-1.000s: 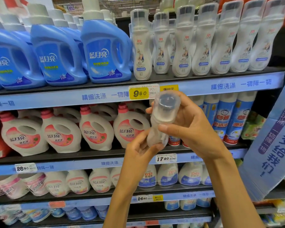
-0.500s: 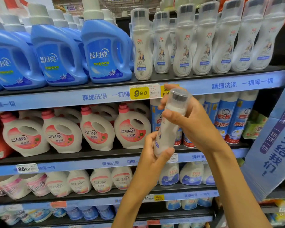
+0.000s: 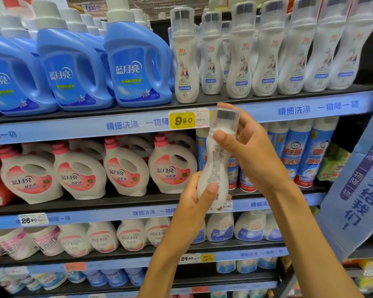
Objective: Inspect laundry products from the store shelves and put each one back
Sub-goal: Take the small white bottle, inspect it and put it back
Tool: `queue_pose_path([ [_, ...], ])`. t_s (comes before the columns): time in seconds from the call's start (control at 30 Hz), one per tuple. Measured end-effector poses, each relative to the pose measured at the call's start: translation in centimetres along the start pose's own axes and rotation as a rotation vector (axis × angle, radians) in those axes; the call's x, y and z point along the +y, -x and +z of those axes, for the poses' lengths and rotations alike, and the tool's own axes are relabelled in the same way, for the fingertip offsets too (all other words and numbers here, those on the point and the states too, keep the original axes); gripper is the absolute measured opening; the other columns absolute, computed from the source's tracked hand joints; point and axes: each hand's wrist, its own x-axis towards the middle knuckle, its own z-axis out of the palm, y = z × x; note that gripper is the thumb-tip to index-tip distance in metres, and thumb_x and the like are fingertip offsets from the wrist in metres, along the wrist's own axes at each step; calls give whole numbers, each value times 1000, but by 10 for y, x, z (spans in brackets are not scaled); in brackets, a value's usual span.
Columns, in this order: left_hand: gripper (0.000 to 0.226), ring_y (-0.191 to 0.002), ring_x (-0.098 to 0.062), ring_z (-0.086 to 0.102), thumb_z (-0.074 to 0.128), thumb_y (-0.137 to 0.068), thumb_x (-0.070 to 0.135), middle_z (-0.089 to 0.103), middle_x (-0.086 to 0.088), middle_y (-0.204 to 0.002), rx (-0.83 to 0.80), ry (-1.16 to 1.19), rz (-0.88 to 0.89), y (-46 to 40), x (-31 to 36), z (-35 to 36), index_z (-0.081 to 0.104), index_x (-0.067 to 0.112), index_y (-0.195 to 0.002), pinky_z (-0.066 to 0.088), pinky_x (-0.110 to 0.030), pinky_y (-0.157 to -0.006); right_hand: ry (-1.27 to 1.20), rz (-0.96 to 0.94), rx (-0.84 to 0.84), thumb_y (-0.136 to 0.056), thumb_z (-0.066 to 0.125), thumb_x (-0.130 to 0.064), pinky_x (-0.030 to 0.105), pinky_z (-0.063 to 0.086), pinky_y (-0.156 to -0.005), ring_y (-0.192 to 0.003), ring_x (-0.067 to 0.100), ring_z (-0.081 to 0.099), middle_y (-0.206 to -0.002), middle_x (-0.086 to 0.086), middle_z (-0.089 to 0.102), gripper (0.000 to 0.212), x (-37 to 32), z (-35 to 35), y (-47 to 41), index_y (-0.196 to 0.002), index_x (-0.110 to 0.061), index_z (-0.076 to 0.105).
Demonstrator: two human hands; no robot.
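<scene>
A slim white bottle (image 3: 215, 166) with a clear cap over a dark brush tip stands nearly upright in front of the shelves, its back label with small print facing me. My left hand (image 3: 194, 203) grips its base from below. My right hand (image 3: 250, 151) wraps its neck and upper body from the right, thumb across the front. Matching white bottles (image 3: 241, 61) stand in a row on the top shelf (image 3: 289, 108), with a gap in the front row right of the leftmost one.
Blue detergent jugs (image 3: 138, 65) fill the top shelf's left side. White jugs with pink caps (image 3: 125, 168) and blue spray cans (image 3: 297, 151) sit on the middle shelf. A yellow 9.90 price tag (image 3: 182, 121) hangs just left of the bottle's cap. A blue cardboard sign (image 3: 362, 186) leans at right.
The bottle has swung from pointing its cap at me to nearly upright, showing its back label. Both hands kept hold of it and shifted slightly right.
</scene>
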Motion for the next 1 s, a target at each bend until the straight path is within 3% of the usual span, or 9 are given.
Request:
queue_pose_path([
  [0.13, 53, -71, -15, 62, 63, -81, 57, 68, -6, -87, -97, 352, -37, 0, 4, 5, 64, 15, -111, 49, -21, -60, -100, 72, -104, -95, 49, -33, 37, 56, -86, -107, 25, 66, -121, 6, 66, 44, -6, -2, -5, -134, -11, 45],
  [0.2, 48, -67, -15, 61, 65, -81, 55, 67, -8, -86, -147, 470, -43, -2, 4, 5, 70, 16, -108, 48, -22, -58, -167, 75, -138, -98, 42, -24, 47, 52, -94, -109, 32, 64, -127, 14, 62, 43, -7, -5, -4, -139, -8, 40],
  [0.27, 43, -70, -16, 63, 60, -84, 55, 68, -8, -87, -127, 410, -25, -4, 3, 4, 70, 21, -107, 50, -22, -62, -192, 48, -132, -95, 45, -20, 43, 54, -90, -109, 33, 64, -126, 15, 62, 45, -8, -7, -3, -139, -12, 41],
  [0.4, 44, -100, -16, 67, 52, -82, 63, 69, 1, -107, 33, 74, 31, -11, 1, 5, 60, 37, -117, 53, -24, -81, -120, -15, -64, -85, 58, -21, 32, 53, -91, -118, 25, 59, -121, 4, 66, 53, -10, -8, -3, -136, -14, 47],
  [0.53, 71, -83, -2, 64, 62, -72, 59, 63, 0, -104, 72, -117, 80, -15, 0, 9, 40, 27, -131, 51, -18, -72, -6, -53, 10, -82, 62, -25, 31, 50, -96, -119, 15, 59, -127, 1, 63, 52, -12, -4, -6, -132, -16, 52],
  [0.7, 41, -70, -11, 62, 47, -89, 43, 66, 5, -83, -20, -14, 106, -25, 12, 11, 45, 15, -119, 48, -25, -62, -36, -47, -19, -83, 61, -37, 28, 48, -99, -123, 11, 55, -133, -6, 59, 48, -13, -2, -13, -129, -30, 50],
  [0.83, 30, -87, -9, 67, 40, -96, 44, 69, 2, -96, -39, -133, 147, -39, 30, 5, 50, 24, -116, 52, -21, -74, -150, -119, 17, -85, 61, -20, 26, 50, -94, -121, 15, 57, -124, -5, 64, 46, -20, -2, -21, -129, -26, 50],
  [0.93, 35, -85, 9, 64, 46, -88, 37, 65, 11, -99, 86, -221, 267, -52, 49, 4, 53, 22, -119, 47, -7, -71, -63, -238, 95, -82, 66, -21, 32, 49, -97, -120, 16, 58, -126, -3, 63, 48, -37, 2, -33, -127, -27, 51],
  [1.0, 40, -95, 5, 64, 49, -89, 32, 66, 9, -108, 201, -252, 353, -64, 60, 2, 53, 14, -124, 50, -12, -78, -18, -297, 148, -84, 66, -17, 31, 51, -93, -115, 14, 61, -124, -3, 63, 48, -50, 5, -45, -128, -24, 49],
])
